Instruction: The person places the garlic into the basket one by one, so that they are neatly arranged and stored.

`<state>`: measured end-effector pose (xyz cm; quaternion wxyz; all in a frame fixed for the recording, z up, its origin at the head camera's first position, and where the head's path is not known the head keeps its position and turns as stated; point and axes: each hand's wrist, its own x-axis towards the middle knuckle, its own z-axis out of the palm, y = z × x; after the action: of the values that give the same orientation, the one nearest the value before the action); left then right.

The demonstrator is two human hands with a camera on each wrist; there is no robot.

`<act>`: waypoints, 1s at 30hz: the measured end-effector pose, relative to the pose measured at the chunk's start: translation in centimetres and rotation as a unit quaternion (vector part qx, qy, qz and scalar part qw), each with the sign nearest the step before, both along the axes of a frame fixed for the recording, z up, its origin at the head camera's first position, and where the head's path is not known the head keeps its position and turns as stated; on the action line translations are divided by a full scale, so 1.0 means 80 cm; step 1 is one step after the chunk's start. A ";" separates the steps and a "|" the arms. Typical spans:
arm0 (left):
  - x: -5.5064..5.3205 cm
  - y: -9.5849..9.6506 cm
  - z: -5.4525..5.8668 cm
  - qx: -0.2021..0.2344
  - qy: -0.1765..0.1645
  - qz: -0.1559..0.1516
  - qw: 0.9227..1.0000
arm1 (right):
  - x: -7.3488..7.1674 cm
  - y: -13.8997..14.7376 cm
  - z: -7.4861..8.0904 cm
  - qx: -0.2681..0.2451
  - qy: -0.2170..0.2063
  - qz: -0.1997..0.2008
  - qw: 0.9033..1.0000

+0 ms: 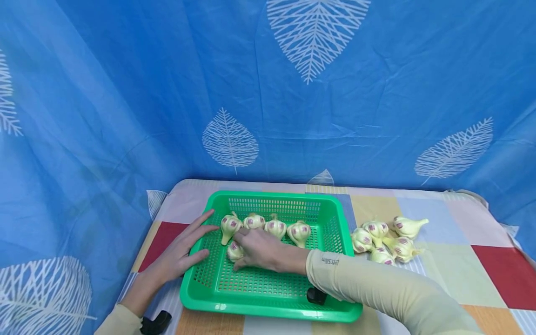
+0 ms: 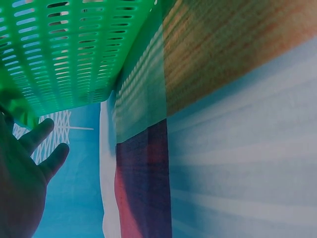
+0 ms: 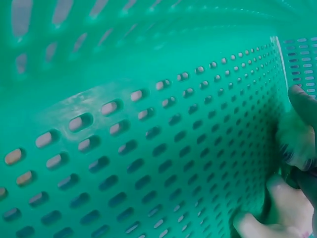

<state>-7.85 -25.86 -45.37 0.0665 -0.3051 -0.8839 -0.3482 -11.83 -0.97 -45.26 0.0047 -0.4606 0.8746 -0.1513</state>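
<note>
A green plastic basket with slotted walls stands on the table. Inside it, along the far side, several garlic bulbs with purple-streaked skins sit in a row. My right hand reaches down into the basket and grips another garlic bulb in front of that row; the right wrist view shows this bulb at its right edge, between thumb and fingers. My left hand, fingers spread and fairly straight, rests at the basket's left rim. In the left wrist view its fingers show beside the basket wall.
Right of the basket, several more garlic bulbs lie in a loose cluster on the checked tablecloth. A blue curtain with white leaf prints hangs behind the table and at the left. Black wrist devices are strapped to the arms.
</note>
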 end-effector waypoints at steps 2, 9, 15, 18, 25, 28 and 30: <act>0.000 0.000 0.000 0.000 -0.001 0.000 1.000 | 0.000 0.000 -0.001 -0.001 0.018 0.001 1.000; 0.000 0.002 0.001 0.003 -0.008 -0.003 1.000 | -0.001 -0.001 -0.004 -0.014 0.059 0.009 0.998; 0.000 0.003 0.002 -0.003 -0.010 0.000 1.000 | -0.004 0.000 0.007 -0.033 0.064 0.014 0.997; 0.000 0.002 0.003 -0.006 -0.006 0.000 1.000 | -0.006 0.003 0.017 -0.043 0.062 0.013 0.997; -0.001 0.000 0.005 -0.004 -0.008 -0.006 1.000 | -0.013 0.013 0.050 -0.068 0.064 0.045 0.995; -0.001 0.000 0.006 -0.003 -0.011 -0.005 1.000 | -0.018 0.021 0.071 -0.066 0.057 0.065 0.994; -0.001 0.000 0.007 -0.002 -0.012 -0.005 1.000 | -0.022 0.028 0.084 -0.063 0.058 0.075 0.993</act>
<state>-7.93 -25.88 -44.82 0.0541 -0.3051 -0.8839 -0.3502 -13.58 1.27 -38.52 -0.0641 -0.5324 0.8250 -0.1784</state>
